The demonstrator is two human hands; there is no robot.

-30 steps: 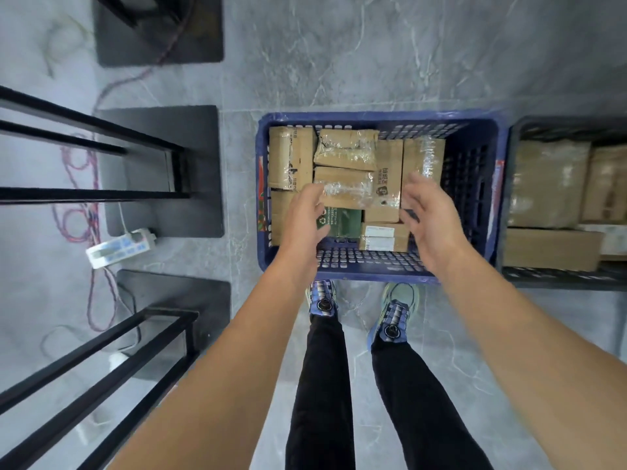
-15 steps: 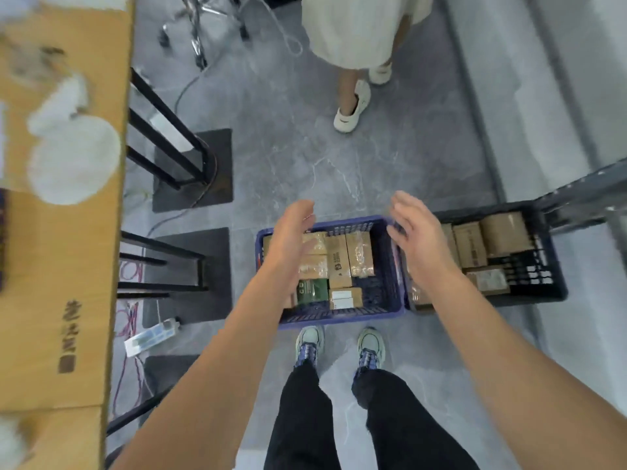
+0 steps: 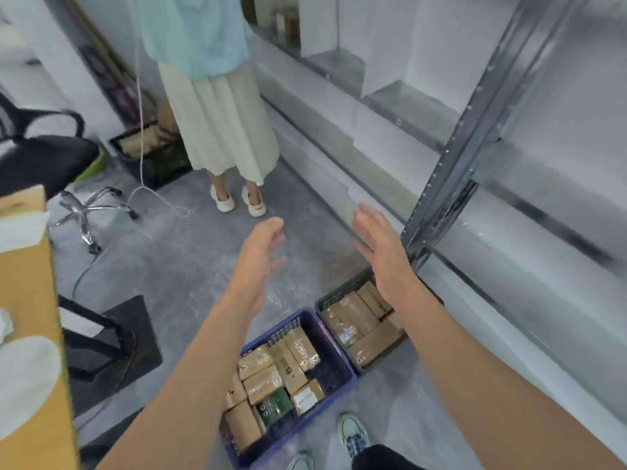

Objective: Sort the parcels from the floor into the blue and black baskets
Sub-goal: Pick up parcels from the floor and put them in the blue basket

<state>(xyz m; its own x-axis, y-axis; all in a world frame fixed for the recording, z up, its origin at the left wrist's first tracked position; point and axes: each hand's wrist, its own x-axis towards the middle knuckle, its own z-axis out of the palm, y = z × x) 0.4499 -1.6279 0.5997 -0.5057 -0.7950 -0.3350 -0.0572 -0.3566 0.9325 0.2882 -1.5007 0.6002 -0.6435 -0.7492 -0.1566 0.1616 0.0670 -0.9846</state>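
Observation:
The blue basket (image 3: 334,340) stands on the floor just ahead of my feet, packed with several brown cardboard parcels (image 3: 291,362) and one dark green box (image 3: 273,407). To its right the black basket (image 3: 336,296) holds more brown parcels (image 3: 364,325). My left hand (image 3: 259,251) and my right hand (image 3: 380,247) are both raised above the baskets, palms facing each other, fingers straight, holding nothing. My right forearm hides the black basket's right side.
A person in a pale skirt and white shoes (image 3: 220,130) stands ahead on the grey floor. A metal shelf rack (image 3: 451,171) runs along the right. A wooden table (image 3: 30,334) and office chair (image 3: 51,164) are at left. Another black crate (image 3: 152,154) sits behind the person.
My hands have risen out of the blue basket, empty. My view has lifted from straight down to forward, so the baskets now lie low in the frame and the person ahead shows.

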